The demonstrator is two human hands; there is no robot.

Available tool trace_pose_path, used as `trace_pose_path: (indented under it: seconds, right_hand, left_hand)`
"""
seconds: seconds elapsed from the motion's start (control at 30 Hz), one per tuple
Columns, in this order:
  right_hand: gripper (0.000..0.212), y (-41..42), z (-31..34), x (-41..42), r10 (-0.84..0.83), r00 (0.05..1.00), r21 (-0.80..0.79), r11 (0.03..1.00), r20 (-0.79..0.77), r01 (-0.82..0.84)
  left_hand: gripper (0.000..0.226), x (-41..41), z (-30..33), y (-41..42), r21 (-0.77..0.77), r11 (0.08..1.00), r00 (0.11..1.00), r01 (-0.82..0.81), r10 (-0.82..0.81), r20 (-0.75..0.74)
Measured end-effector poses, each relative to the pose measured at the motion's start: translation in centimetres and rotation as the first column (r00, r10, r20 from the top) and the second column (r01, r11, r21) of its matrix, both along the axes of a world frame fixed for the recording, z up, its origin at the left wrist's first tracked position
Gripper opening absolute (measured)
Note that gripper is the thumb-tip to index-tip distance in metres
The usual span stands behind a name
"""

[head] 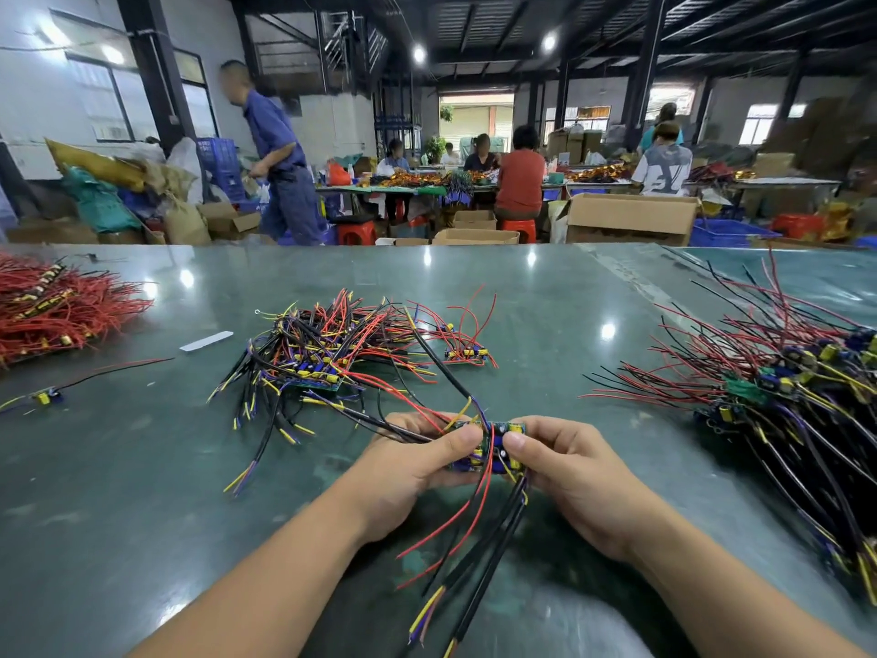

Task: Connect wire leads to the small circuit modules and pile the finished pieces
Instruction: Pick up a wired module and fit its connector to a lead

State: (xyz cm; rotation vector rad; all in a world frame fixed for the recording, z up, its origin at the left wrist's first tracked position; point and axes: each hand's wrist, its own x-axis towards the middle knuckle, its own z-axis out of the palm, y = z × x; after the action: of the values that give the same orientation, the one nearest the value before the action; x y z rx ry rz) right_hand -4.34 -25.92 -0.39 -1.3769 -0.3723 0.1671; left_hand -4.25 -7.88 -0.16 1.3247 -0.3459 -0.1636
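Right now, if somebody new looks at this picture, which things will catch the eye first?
First, the left hand and right hand, low in the centre, gripping a small circuit module with trailing wires. Next, the tangled multicoloured wire pile just beyond them. Then the red wire heap far left and the dark bundle far right.

Your left hand (417,460) and right hand (569,472) pinched small wired modules (493,446) together at lower centre of the frame.
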Motion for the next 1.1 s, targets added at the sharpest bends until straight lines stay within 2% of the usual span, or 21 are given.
trace_pose_path:
  seconds: [0.1,0.27,1.1]
  right_hand:
    - [0.032,0.0,-0.1,0.2,-0.013,1.0,0.019,1.0,0.008,0.013]
    - [0.025,-0.1,-0.1,0.0,0.021,1.0,-0.007,1.0,0.002,-0.021]
    - [0.023,0.0,-0.5,0.4,0.019,1.0,0.051,0.998,0.011,-0.02]
  left_hand:
    - [0.017,0.0,0.0,0.0,-0.011,1.0,1.0,-0.026,0.026,-0.002]
    - [0.019,0.1,-0.1,0.4,0.008,1.0,1.0,0.027,-0.027,-0.014]
    - [0.016,0.9,0.2,0.7,-0.071,0.991,0.989,0.118,-0.123,-0.084]
